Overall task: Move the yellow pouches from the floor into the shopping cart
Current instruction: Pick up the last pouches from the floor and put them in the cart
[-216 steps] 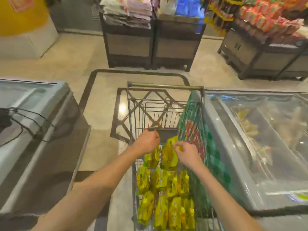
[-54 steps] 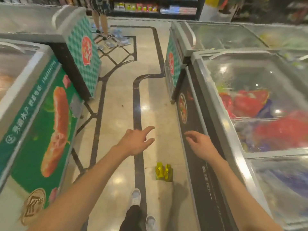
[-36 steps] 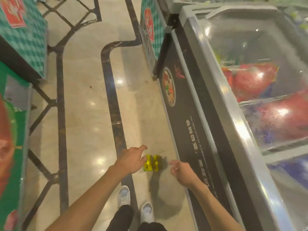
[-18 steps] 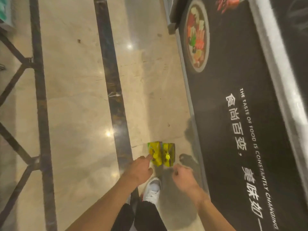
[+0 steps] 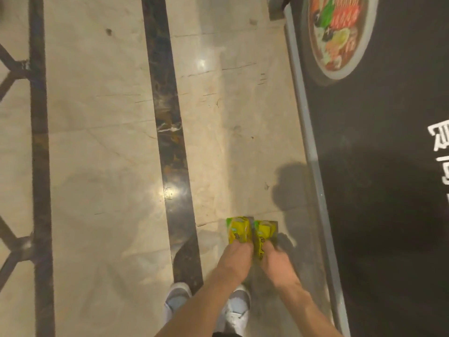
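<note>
Whereas both hands hung short a moment ago, the yellow pouches (image 5: pixel 239 231) on the floor (image 5: pixel 97 142) now jut beyond the fingers: left hand (image 5: pixel 237 260) and right hand (image 5: pixel 277 263) each clamp one, so lifting likely comes next.

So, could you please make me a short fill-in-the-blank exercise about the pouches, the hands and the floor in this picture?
1. On the floor lie ____ yellow pouches, side by side.
2. The left hand touches the ____ pouch of the pair; the right hand touches the other.
3. The dark stripe in the floor runs on the ____ side of the pouches.
4. The black panel stands on their ____ side.
Missing words: two; left; left; right.
</note>
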The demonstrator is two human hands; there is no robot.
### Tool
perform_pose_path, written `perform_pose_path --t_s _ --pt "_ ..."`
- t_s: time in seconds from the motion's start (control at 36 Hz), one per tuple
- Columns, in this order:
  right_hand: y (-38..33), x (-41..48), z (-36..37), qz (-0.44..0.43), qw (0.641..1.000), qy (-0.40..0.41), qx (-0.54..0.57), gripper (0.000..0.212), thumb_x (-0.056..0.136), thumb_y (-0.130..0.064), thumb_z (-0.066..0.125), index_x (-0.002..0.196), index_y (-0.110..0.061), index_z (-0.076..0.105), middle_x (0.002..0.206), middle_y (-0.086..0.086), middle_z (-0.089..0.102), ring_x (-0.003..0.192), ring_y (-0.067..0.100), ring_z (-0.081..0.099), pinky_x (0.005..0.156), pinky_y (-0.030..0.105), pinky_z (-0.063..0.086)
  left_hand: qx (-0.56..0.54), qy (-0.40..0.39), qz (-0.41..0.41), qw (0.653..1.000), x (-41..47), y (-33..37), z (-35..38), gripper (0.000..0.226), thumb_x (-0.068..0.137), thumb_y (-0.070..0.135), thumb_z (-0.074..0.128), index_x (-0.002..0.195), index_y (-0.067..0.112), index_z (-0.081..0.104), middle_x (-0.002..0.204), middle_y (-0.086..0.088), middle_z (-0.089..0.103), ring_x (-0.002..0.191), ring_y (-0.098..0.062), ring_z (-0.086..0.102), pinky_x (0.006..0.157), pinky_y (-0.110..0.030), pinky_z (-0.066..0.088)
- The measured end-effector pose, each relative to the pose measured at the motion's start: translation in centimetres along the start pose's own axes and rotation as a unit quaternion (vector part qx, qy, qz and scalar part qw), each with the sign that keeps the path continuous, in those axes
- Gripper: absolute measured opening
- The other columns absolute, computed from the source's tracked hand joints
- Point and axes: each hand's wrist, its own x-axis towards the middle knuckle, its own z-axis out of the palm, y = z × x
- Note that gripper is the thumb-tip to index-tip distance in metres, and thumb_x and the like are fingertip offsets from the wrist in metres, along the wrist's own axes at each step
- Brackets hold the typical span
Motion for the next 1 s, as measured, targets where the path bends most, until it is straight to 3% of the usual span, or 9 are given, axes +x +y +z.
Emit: perform_pose_path --t_s 0.08,0.17,0.33,0.47,0.58,0.69,0.78,0.89,1.0 --pt "0.3 -1.4 -1.3 -0.003 1.000 0.020 0.021 0.018 0.086 -0.015 0.042 0.102 -0.019 0.048 0.094 0.014 0.059 0.075 0.031 0.049 0.074 0.035 0.044 0.018 0.016 -0.003 1.000 -0.9 -0.2 -1.1 0.029 0.089 -0.007 0.042 0.108 0.003 0.062 0.108 -0.023 0.065 0.100 -0.038 0.063 0.083 -0.040 0.048" --pt "0.6 -4.2 -3.2 0.002 0.996 0.028 0.083 0.010 0.095 -0.018 0.038 0.093 -0.019 0.048 0.088 0.009 0.058 0.073 0.027 0.050 0.068 0.031 0.042 0.005 0.029 0.000 1.000 -3.0 -0.9 -2.6 0.026 0.088 -0.006 0.044 0.102 0.004 0.064 0.104 -0.022 0.066 0.095 -0.036 0.065 0.079 -0.038 0.049" --pt "-1.8 -12.5 -8.9 -0.056 0.995 0.086 0.019 0.017 0.091 -0.018 0.047 0.106 -0.015 0.055 0.094 0.014 0.065 0.086 0.036 0.062 0.068 0.038 0.045 -0.035 0.064 -0.005 0.997 -11.1 -0.6 -7.7 0.025 0.090 0.006 0.041 0.076 0.023 0.053 0.086 -0.010 0.061 0.079 -0.030 0.062 0.061 -0.029 0.041" --pt "-5.3 -22.2 -16.1 -0.094 0.990 0.101 0.028 0.016 0.094 -0.022 0.044 0.103 -0.016 0.055 0.091 0.012 0.065 0.086 0.035 0.060 0.066 0.037 0.040 -0.026 0.074 0.011 0.997 -21.6 0.9 -15.1 0.021 0.089 0.012 0.043 0.072 0.024 0.050 0.084 -0.010 0.065 0.076 -0.028 0.063 0.065 -0.032 0.051" --pt "-8.1 -30.8 -21.8 -0.131 0.982 0.137 0.018 0.014 0.094 -0.029 0.045 0.103 -0.023 0.054 0.089 0.011 0.068 0.088 0.036 0.062 0.067 0.038 0.042 0.019 0.097 0.035 0.995 -31.7 2.0 -21.7 0.022 0.096 0.022 0.042 0.080 0.021 0.059 0.089 -0.010 0.069 0.083 -0.028 0.066 0.067 -0.029 0.048" --pt "-10.8 -37.9 -26.4 -0.191 0.967 0.167 -0.023 0.016 0.093 -0.027 0.046 0.101 -0.016 0.054 0.091 0.012 0.069 0.088 0.039 0.061 0.067 0.041 0.043 0.067 0.145 0.053 0.986 -41.6 4.8 -27.3 0.021 0.096 0.023 0.042 0.079 0.021 0.054 0.093 -0.018 0.068 0.086 -0.037 0.065 0.072 -0.035 0.049" --pt "-13.8 -44.1 -29.8 -0.224 0.955 0.194 -0.005 0.015 0.095 -0.025 0.045 0.096 -0.015 0.055 0.087 0.012 0.067 0.085 0.035 0.061 0.069 0.040 0.044 0.100 0.175 0.046 0.978 -48.5 6.6 -30.9 0.027 0.096 0.022 0.040 0.085 0.009 0.061 0.090 -0.023 0.067 0.084 -0.041 0.063 0.070 -0.038 0.049" --pt "-16.9 -51.3 -34.2 -0.264 0.937 0.230 -0.004 0.013 0.091 -0.020 0.049 0.095 -0.011 0.058 0.083 0.016 0.066 0.081 0.036 0.060 0.065 0.038 0.041 0.094 0.217 0.045 0.970 -56.5 7.7 -34.4 0.040 0.100 0.031 0.034 0.094 0.008 0.067 0.094 -0.024 0.067 0.090 -0.042 0.062 0.079 -0.041 0.052" --pt "-20.4 -58.3 -37.6 -0.291 0.927 0.237 -0.007 0.016 0.093 -0.019 0.046 0.097 -0.011 0.059 0.081 0.015 0.065 0.077 0.033 0.059 0.062 0.034 0.039 0.056 0.246 0.030 0.967 -64.6 8.2 -37.3 0.035 0.098 0.030 0.041 0.106 0.013 0.071 0.109 -0.018 0.067 0.104 -0.038 0.058 0.090 -0.043 0.049"
